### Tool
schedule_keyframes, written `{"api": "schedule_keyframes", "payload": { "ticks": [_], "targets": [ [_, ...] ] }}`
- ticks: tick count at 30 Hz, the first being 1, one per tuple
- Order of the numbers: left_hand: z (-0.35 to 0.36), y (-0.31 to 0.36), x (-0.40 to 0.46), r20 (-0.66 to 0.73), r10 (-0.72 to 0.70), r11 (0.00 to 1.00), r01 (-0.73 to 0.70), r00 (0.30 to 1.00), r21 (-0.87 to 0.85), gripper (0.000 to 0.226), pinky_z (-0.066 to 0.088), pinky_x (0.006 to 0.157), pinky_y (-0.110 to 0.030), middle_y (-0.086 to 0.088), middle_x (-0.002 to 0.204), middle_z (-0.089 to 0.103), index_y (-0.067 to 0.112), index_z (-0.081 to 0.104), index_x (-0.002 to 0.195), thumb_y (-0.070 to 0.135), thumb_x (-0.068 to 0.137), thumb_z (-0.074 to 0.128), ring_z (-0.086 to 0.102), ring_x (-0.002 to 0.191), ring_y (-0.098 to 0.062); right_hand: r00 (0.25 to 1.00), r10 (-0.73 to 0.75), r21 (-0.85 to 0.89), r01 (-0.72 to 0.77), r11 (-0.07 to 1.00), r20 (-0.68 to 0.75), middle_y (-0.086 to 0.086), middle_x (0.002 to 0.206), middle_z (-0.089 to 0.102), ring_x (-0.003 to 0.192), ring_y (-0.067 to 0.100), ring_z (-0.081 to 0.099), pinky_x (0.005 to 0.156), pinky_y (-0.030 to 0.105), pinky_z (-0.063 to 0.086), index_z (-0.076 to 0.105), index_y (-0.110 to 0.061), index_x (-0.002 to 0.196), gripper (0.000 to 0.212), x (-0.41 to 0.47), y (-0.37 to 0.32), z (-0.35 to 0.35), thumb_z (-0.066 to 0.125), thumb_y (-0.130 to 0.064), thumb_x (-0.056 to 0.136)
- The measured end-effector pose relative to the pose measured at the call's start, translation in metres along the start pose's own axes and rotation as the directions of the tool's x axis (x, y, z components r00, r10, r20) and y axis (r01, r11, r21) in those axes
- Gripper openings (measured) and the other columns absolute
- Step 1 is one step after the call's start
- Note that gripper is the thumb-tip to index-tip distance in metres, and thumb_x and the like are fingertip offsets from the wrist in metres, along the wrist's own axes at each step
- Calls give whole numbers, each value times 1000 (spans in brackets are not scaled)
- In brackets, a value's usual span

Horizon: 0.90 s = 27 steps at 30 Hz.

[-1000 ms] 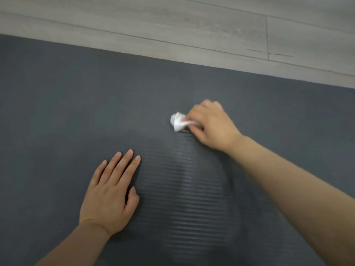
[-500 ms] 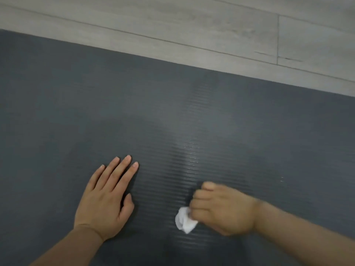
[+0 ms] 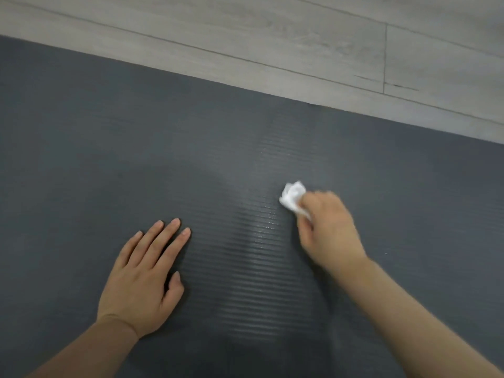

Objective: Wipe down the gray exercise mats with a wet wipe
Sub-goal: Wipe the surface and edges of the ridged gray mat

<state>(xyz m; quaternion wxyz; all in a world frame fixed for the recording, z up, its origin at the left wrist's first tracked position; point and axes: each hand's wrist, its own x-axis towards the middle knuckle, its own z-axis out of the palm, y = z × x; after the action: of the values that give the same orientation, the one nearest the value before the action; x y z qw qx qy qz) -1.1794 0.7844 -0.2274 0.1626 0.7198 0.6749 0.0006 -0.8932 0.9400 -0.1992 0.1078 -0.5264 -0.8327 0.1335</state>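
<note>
The right hand (image 3: 326,227), blurred, is gripping a crumpled wet wipe (image 3: 293,197), its fingers hiding part of it, on the gray mat (image 3: 95,148). At eight o'clock from it, the left hand (image 3: 144,276) is lying flat, fingers straight.

The mat (image 3: 109,137) is dark gray and ribbed, lying flat, with a glistening wet streak down its middle. The wipe (image 3: 292,197) is a small, white, crumpled wad pressed on the mat beside that streak.

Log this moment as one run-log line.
right hand grips wet wipe on gray mat | left hand flat on mat | wet streak between hands
</note>
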Motion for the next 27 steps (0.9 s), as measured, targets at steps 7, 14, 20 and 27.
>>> {"api": "schedule_keyframes", "payload": {
  "ticks": [7,14,20,27],
  "targets": [
    [-1,1,2,4,-8,1000,8,1000,10,66,18,121,-46,-6,157,35,16,40,150,33,86,37,31,145,-27,977,162,207,-189,960,141,-10,92,59,79,5,54,72,11,42,68,-23,107,28,-153,-40,1,51,-38,90],
    [-3,1,1,5,-10,1000,10,1000,10,66,16,121,-44,-6,157,36,15,40,150,33,86,37,31,145,-28,983,183,142,-184,973,16,-7,92,58,80,10,55,79,15,42,59,-20,107,19,-148,-56,20,52,-26,90],
    [-3,2,1,0,-11,1000,11,1000,16,66,13,122,-43,-6,158,34,16,39,151,34,87,36,29,146,-27,993,79,31,-76,997,-88,14,91,59,80,34,55,77,38,42,64,-5,99,15,-34,14,11,53,-8,89],
    [-5,5,3,-13,-17,999,18,1000,29,65,8,123,-38,-8,156,37,14,41,149,33,86,36,30,145,-29,882,446,-73,-460,885,-153,22,120,55,108,37,53,86,37,39,56,1,112,30,151,109,-9,41,-15,92]
  ]
}}
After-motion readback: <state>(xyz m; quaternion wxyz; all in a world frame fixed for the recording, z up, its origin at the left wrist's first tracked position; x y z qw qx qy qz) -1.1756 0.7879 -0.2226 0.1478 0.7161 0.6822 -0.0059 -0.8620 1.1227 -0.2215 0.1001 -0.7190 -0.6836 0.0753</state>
